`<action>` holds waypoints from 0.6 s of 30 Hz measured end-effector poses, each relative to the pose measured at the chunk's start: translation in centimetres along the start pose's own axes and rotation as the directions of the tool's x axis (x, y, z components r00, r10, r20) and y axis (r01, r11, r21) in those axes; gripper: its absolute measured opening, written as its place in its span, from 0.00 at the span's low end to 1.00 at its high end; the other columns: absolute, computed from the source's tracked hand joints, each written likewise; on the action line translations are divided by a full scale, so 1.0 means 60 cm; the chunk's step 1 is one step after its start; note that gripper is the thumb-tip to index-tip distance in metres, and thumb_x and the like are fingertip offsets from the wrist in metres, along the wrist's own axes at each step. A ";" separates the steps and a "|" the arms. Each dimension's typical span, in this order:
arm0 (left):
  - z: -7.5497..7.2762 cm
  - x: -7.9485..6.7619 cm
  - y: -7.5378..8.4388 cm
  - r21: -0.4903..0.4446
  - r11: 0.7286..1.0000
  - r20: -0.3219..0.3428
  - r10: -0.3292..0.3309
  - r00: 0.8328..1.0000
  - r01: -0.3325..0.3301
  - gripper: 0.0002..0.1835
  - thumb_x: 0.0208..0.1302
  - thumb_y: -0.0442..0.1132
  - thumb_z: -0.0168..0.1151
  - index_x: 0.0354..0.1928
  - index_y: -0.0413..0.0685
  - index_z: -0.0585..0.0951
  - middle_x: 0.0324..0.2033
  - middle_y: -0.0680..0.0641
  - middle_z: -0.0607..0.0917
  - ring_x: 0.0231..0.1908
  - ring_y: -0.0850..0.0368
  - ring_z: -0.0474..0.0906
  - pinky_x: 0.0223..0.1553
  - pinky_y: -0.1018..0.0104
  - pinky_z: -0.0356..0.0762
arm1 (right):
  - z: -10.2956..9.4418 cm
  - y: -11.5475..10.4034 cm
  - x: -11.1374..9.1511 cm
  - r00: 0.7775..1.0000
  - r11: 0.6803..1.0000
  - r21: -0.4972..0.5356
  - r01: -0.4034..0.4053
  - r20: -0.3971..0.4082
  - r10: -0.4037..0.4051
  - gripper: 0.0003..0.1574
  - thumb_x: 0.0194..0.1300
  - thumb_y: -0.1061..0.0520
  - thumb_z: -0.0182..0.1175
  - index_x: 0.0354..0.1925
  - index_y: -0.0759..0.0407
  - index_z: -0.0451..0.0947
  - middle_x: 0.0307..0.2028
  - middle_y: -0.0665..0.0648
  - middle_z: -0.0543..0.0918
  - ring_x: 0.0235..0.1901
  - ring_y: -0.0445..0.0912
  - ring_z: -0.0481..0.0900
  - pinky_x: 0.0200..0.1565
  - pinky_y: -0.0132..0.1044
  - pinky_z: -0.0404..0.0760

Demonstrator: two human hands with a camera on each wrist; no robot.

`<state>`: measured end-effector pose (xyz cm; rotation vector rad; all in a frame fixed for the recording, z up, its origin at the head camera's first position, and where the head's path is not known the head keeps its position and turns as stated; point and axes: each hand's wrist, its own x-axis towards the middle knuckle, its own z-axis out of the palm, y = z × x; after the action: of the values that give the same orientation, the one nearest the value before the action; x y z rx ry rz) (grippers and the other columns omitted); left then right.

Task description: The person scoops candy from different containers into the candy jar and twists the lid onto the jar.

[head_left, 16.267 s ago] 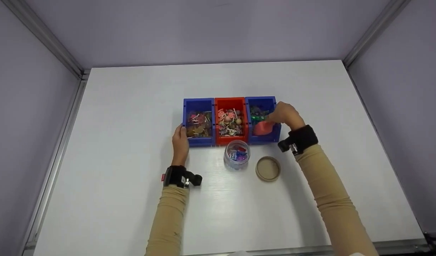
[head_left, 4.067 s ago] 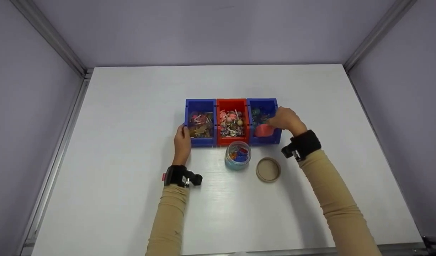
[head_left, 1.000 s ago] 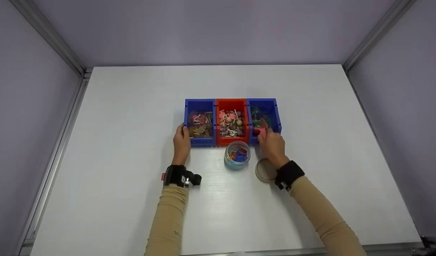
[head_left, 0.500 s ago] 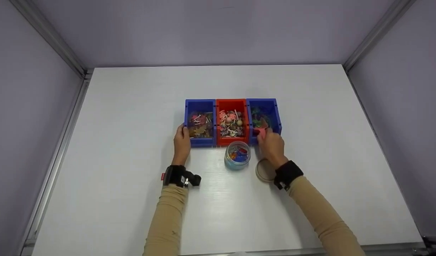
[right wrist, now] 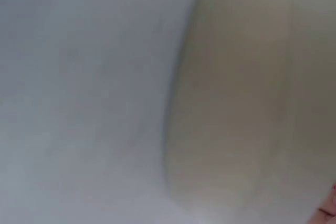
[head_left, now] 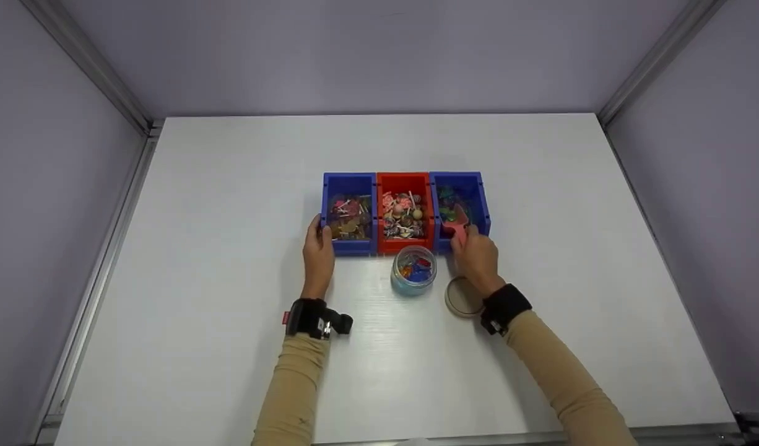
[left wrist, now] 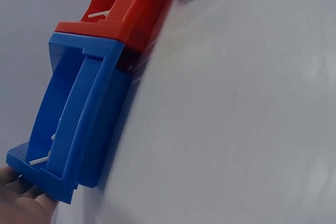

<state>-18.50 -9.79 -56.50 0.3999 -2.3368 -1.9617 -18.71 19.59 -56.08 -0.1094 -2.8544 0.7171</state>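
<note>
Two blue bins with a red bin [head_left: 404, 245] between them stand joined in a row. At the near left corner of the left blue bin [head_left: 348, 248], my left hand [head_left: 318, 260] grips the edge; the left wrist view shows its fingers under the rim. My right hand [head_left: 477, 255] holds a pink scoop [head_left: 457, 227] by its handle, the scoop's head lying among the green and blue pieces in the right blue bin [head_left: 475, 193]. Before the bins, an uncovered clear jar [head_left: 412, 286] contains colourful pieces. A round beige lid [head_left: 460, 303] lies partly under my right wrist.
Lollipops [head_left: 403, 214] fill part of the red bin, and wrapped sweets [head_left: 350, 217] lie in the left blue one. The white table [head_left: 231, 186] is bounded by grey walls at the back and sides. Beige blurs most of the right wrist view.
Since about four seconds ago, my right hand has come round from the bin's right side to its near edge, turning the scoop. The jar's contents changed earlier. Lately my left hand shifted slightly.
</note>
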 end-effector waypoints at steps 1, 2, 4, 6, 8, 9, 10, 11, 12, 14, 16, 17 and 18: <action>0.001 -0.005 0.001 0.010 1.000 -0.007 0.011 1.000 -0.011 0.28 0.77 0.43 0.41 0.74 0.43 0.56 0.74 0.40 0.59 0.75 0.47 0.53 0.76 0.55 0.54 | 0.000 0.001 0.000 1.000 1.000 0.002 0.007 -0.007 -0.007 0.20 0.65 0.53 0.55 0.37 0.73 0.75 0.24 0.70 0.80 0.24 0.58 0.78 0.29 0.54 0.77; 0.003 -0.010 0.001 0.021 0.999 -0.016 0.028 0.999 -0.028 0.28 0.77 0.43 0.42 0.74 0.42 0.55 0.74 0.40 0.58 0.76 0.47 0.52 0.77 0.55 0.53 | 0.000 0.002 -0.001 1.000 1.000 0.004 0.013 -0.015 -0.013 0.20 0.65 0.53 0.55 0.37 0.72 0.75 0.23 0.70 0.80 0.23 0.59 0.78 0.28 0.55 0.76; 0.008 -0.021 0.003 0.044 0.997 -0.039 0.066 0.997 -0.064 0.29 0.76 0.41 0.43 0.74 0.41 0.54 0.75 0.41 0.56 0.76 0.47 0.50 0.77 0.55 0.51 | -0.001 0.003 -0.001 1.000 1.000 0.009 0.020 -0.019 -0.020 0.20 0.65 0.53 0.55 0.37 0.72 0.75 0.23 0.69 0.80 0.23 0.59 0.77 0.28 0.54 0.76; 0.014 -0.033 0.005 0.081 0.991 -0.068 0.116 0.991 -0.110 0.29 0.75 0.38 0.45 0.74 0.39 0.54 0.75 0.40 0.55 0.76 0.46 0.49 0.77 0.54 0.50 | 0.000 0.004 -0.002 1.000 1.000 0.014 0.019 -0.018 -0.018 0.20 0.65 0.53 0.55 0.37 0.72 0.75 0.23 0.69 0.80 0.23 0.60 0.78 0.28 0.55 0.76; 0.022 -0.047 0.006 0.128 0.979 -0.098 0.172 0.980 -0.160 0.30 0.73 0.36 0.48 0.73 0.36 0.55 0.75 0.39 0.55 0.76 0.45 0.50 0.77 0.52 0.52 | 0.000 0.003 -0.001 1.000 1.000 0.015 0.016 -0.019 -0.016 0.20 0.66 0.53 0.55 0.38 0.72 0.75 0.24 0.69 0.80 0.24 0.61 0.79 0.29 0.55 0.76; 0.026 -0.055 0.006 0.153 0.971 -0.107 0.198 0.974 -0.181 0.30 0.72 0.35 0.49 0.72 0.36 0.55 0.75 0.38 0.55 0.76 0.44 0.50 0.76 0.52 0.53 | 0.000 0.003 -0.001 1.000 1.000 0.016 0.016 -0.017 -0.016 0.20 0.66 0.53 0.55 0.38 0.72 0.75 0.24 0.69 0.80 0.24 0.61 0.79 0.29 0.55 0.76; 0.031 -0.063 0.007 0.178 0.964 -0.115 0.222 0.968 -0.200 0.30 0.71 0.35 0.50 0.72 0.35 0.56 0.74 0.38 0.55 0.76 0.44 0.51 0.76 0.51 0.54 | 0.001 0.003 -0.001 1.000 1.000 0.016 0.014 -0.016 -0.014 0.20 0.66 0.53 0.55 0.38 0.72 0.75 0.24 0.69 0.80 0.24 0.60 0.79 0.29 0.55 0.76; 0.035 -0.072 0.007 0.201 0.955 -0.119 0.244 0.962 -0.217 0.30 0.70 0.34 0.51 0.71 0.35 0.57 0.74 0.38 0.56 0.75 0.43 0.51 0.75 0.51 0.55 | 0.000 0.003 -0.001 1.000 1.000 0.015 0.014 -0.018 -0.014 0.20 0.66 0.53 0.55 0.38 0.72 0.75 0.24 0.69 0.80 0.24 0.60 0.78 0.29 0.55 0.76; 0.040 -0.080 0.008 0.215 0.948 -0.120 0.266 0.957 -0.236 0.30 0.69 0.34 0.52 0.71 0.35 0.58 0.74 0.37 0.56 0.75 0.43 0.52 0.75 0.51 0.56 | 0.000 0.003 -0.001 1.000 1.000 0.016 0.015 -0.020 -0.015 0.20 0.65 0.53 0.55 0.39 0.72 0.75 0.24 0.69 0.80 0.24 0.60 0.78 0.28 0.54 0.76; 0.049 -0.097 0.009 0.216 0.938 -0.106 0.299 0.948 -0.272 0.31 0.68 0.33 0.54 0.70 0.34 0.59 0.73 0.36 0.57 0.74 0.42 0.53 0.74 0.50 0.58 | 0.000 0.003 -0.001 1.000 1.000 0.019 0.013 -0.022 -0.013 0.19 0.65 0.53 0.55 0.39 0.72 0.75 0.24 0.68 0.80 0.23 0.58 0.77 0.28 0.54 0.76; 0.058 -0.111 0.012 0.191 0.937 -0.071 0.312 0.948 -0.294 0.32 0.67 0.32 0.55 0.70 0.33 0.59 0.72 0.35 0.59 0.74 0.41 0.55 0.73 0.48 0.59 | 0.000 0.003 -0.001 1.000 1.000 0.021 0.011 -0.026 -0.011 0.19 0.65 0.53 0.55 0.39 0.72 0.76 0.24 0.68 0.80 0.23 0.58 0.76 0.28 0.53 0.76; 0.063 -0.118 0.013 0.172 0.939 -0.043 0.311 0.950 -0.299 0.32 0.66 0.32 0.56 0.70 0.33 0.59 0.72 0.34 0.60 0.73 0.41 0.56 0.73 0.48 0.59 | 0.000 0.003 -0.001 1.000 1.000 0.022 0.010 -0.025 -0.010 0.20 0.65 0.53 0.55 0.39 0.72 0.76 0.24 0.68 0.80 0.23 0.57 0.76 0.28 0.53 0.76; 0.068 -0.124 0.014 0.146 0.942 -0.011 0.306 0.952 -0.301 0.33 0.66 0.32 0.57 0.70 0.33 0.59 0.71 0.34 0.61 0.73 0.40 0.56 0.73 0.47 0.59 | 0.000 0.003 0.000 1.000 1.000 0.023 0.009 -0.024 -0.008 0.20 0.66 0.53 0.55 0.39 0.73 0.76 0.24 0.68 0.80 0.23 0.57 0.76 0.28 0.53 0.76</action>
<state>-12.35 -3.97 -55.59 0.0693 -2.3570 -1.6431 -18.68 19.74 -56.18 -0.1012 -2.8214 0.7423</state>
